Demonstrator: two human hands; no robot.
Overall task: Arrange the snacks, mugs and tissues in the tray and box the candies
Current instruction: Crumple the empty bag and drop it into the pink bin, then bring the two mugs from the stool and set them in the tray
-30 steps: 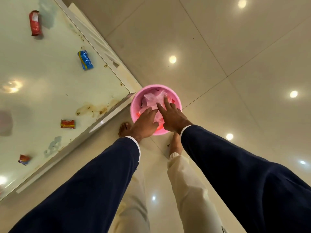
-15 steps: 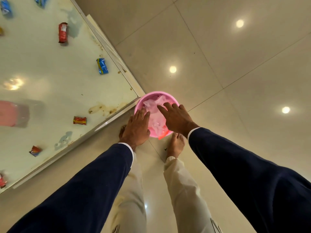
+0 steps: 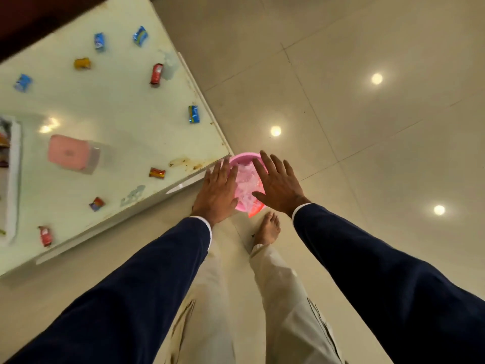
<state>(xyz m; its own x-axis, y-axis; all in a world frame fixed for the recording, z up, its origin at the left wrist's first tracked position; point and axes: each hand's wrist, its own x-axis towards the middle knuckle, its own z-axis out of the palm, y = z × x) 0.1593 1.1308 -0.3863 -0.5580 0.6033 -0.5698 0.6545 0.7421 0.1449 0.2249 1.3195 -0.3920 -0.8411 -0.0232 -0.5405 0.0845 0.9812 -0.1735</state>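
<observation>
Since half a second ago our hands have lifted out of the pink bin and spread flat, and our view has swung left so far more of the table (image 3: 112, 106) shows. Reading left to right: a white tray (image 3: 14, 164) sits at the table's far left edge with something in it we cannot make out; beside it stands a pink-lidded box (image 3: 70, 153), lid on. Small wrapped candies are scattered all over the top — a blue one (image 3: 23, 82) at the left, a yellow one (image 3: 82, 63), a red one (image 3: 156, 173) near the corner, another blue (image 3: 193, 114) by the right edge. Past the corner, on the floor, stands the pink bin (image 3: 242, 160) with crumpled plastic inside. Our left hand (image 3: 216, 191) hovers over its near rim, fingers open and empty; our right hand (image 3: 278, 186) hovers on the other side, also splayed, holding nothing. We judge the bin business finished — the candies, all loose and unboxed, are what remains.
</observation>
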